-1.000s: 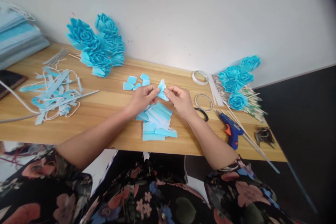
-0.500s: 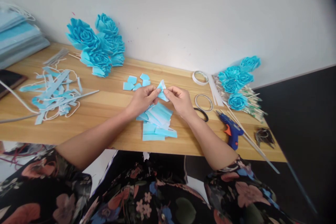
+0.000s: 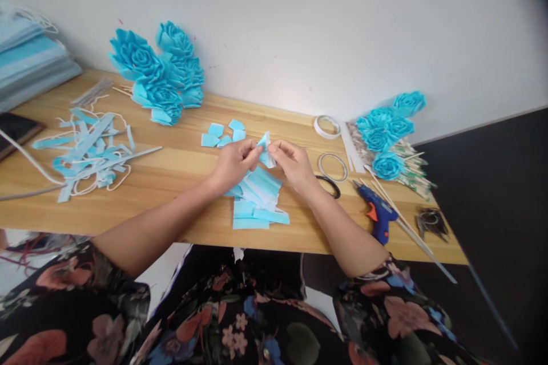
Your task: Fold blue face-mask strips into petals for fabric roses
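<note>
Between my hands is a small light-blue and white piece of mask fabric (image 3: 266, 151), held up over the table and bent along its edge. My left hand (image 3: 237, 162) pinches its left side between thumb and fingers. On the other side, my right hand (image 3: 293, 164) grips it the same way. Just below lies a loose pile of blue and white fabric pieces (image 3: 259, 191). Behind my left hand sit several small cut petal pieces (image 3: 215, 130), some with pointed ends.
Blue fabric roses (image 3: 148, 71) stand at the back left, more roses (image 3: 387, 128) at the right. Cut strips (image 3: 92, 151) lie left, near stacked face masks (image 3: 32, 63). Tape rolls (image 3: 327, 126), a blue glue gun (image 3: 377, 211) and dark snips (image 3: 431, 224) lie right.
The fabric piece has turned slightly and looks narrower, with its white edge more bent. Both hands stay pinched on it, almost in place.
</note>
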A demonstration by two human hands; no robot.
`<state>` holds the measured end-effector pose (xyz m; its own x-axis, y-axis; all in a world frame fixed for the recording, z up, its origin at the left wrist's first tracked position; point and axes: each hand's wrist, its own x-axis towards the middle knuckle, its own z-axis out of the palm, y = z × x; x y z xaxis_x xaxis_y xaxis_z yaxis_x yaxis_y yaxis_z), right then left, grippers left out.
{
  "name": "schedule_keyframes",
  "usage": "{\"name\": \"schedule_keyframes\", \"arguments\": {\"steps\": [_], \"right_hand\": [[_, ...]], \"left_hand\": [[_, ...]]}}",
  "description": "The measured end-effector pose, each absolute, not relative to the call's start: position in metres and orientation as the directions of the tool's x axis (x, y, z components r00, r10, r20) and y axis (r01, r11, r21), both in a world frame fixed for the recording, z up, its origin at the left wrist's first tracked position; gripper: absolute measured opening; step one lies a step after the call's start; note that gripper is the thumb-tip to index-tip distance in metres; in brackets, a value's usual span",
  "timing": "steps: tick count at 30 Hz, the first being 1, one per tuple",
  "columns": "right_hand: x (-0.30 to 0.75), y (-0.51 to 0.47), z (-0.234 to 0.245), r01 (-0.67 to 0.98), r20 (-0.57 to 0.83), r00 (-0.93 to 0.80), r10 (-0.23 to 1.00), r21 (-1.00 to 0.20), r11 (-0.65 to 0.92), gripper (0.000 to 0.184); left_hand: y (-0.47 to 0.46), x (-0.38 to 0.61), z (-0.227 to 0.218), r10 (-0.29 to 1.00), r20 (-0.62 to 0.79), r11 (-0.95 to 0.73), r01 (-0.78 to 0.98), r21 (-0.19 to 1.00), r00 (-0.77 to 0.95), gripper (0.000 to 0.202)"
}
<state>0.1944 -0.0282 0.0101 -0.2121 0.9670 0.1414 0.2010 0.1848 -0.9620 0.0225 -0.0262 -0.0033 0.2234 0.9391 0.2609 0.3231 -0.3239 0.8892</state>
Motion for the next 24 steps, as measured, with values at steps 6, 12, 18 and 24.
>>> {"name": "schedule_keyframes", "arguments": {"steps": [6,12,18,24], "right_hand": [[0.1955,-0.0274,0.0072,0.207,0.157,-0.166,0.974,-0.960,0.190,0.035],[0.1982,-0.0271,0.0080,0.242,0.191,-0.119,0.974,-0.946,0.215,0.033],[0.1970,-0.0284,0.0106,0.231,0.214,-0.097,0.972,-0.945,0.231,0.032],[0.1956,-0.0298,0.0134,0.221,0.192,-0.089,0.977,-0.953,0.208,0.033]], "left_hand": [[-0.0240,0.0207,-0.0016,0.949,0.189,-0.236,0.172,0.956,0.252,0.046],[-0.0217,0.0201,0.0011,0.957,0.126,-0.137,0.024,0.990,0.263,0.043],[-0.0205,0.0219,0.0021,0.962,0.066,-0.068,-0.004,0.998,0.264,0.022],[-0.0191,0.0195,0.0009,0.957,0.075,-0.079,0.004,0.997,0.280,0.031]]}}
